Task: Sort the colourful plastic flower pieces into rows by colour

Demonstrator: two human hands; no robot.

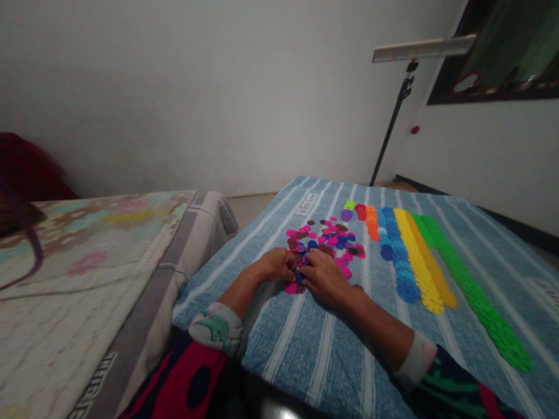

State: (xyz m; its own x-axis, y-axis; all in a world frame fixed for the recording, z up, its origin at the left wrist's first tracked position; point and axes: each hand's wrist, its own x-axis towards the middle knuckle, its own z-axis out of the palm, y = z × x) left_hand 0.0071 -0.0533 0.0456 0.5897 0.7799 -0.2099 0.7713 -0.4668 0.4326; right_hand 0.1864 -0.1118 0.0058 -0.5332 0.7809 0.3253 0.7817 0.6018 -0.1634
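Closest in, two dark sleeves with bold red and green patches, the left sleeve (187, 372) and the right sleeve (458, 384), end in pale cuffs (218, 330) at the wrists. Both forearms reach across a blue striped cloth (345, 361). The left hand (278, 265) is curled, its fingertips bent in at the near left edge of a loose pile of small discs (332, 240). The right hand (325, 276) lies palm down over the near part of that pile, fingers bent toward the left hand. The fingers hide too much to tell whether either hand grips a disc. The pile mixes pink, brown and blue pieces, some overlapping, and spreads mostly beyond the hands.

Right of the pile, overlapping discs form long rows: a green row (480, 308) outermost, then an amber row (437, 273), a yellow row (413, 250) and a blue row (402, 262). Farther along are shorter groups of orange discs (372, 224) and red discs (360, 212), with a lime disc (349, 205) and a purple disc (347, 215).

Beyond the cloth, a black pole (388, 131) carries a pale bar (423, 49) before a white wall (218, 87).
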